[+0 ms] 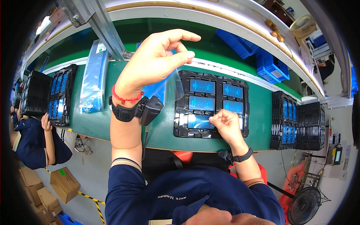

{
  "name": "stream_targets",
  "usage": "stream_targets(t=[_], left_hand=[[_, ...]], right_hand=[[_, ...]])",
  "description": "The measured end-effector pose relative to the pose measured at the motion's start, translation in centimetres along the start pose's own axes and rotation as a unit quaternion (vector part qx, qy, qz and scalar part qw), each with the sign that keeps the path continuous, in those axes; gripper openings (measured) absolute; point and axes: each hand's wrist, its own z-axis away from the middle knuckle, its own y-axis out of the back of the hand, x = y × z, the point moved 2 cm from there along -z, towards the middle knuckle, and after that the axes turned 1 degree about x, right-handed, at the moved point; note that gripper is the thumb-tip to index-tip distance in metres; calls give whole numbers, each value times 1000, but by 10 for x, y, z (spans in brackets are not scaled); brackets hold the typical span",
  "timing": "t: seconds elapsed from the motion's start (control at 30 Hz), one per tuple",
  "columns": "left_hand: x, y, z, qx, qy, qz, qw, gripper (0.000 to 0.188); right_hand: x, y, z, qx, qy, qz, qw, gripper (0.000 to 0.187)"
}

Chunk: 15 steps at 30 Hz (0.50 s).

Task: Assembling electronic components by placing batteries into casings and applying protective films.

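Observation:
On the green table lies a black plastic tray (180, 125) with two columns of flat blue rectangular pieces, like battery packs, in its pockets. My right hand (228, 126) is at the tray's near side. Its thumb and fingertips pinch together over the right end of the near-left blue piece (200, 121); whatever is between them is too small to make out. My left hand (161, 52) is raised over the far side of the table, left of the tray, with index finger and thumb apart and nothing visible between them. Beneath its wrist lies clear, bluish plastic sheeting (173, 88).
Long clear plastic bags (93, 80) lie to the left. Stacked black trays stand at the left (62, 93) and right (283, 120) ends. Blue bins (270, 67) sit beyond the table, under a shelf (225, 17). A metal post (107, 33) rises behind my left hand. A co-worker (41, 142) is at far left.

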Motion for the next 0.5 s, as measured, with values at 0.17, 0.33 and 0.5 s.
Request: stream_targets(t=[0.17,0.33,0.5], left_hand=[[0,-2,0,12,9,-7,1000,35],[1,-3,0,15,23,-24,999,35],[-1,-4,-1,18,25,-23,999,35]], right_hand=[[-3,-2,1,9,11,34,999,12],[-8,-7,4,32,25,101,994,13],[-16,-12,5,38,28,167,985,14]])
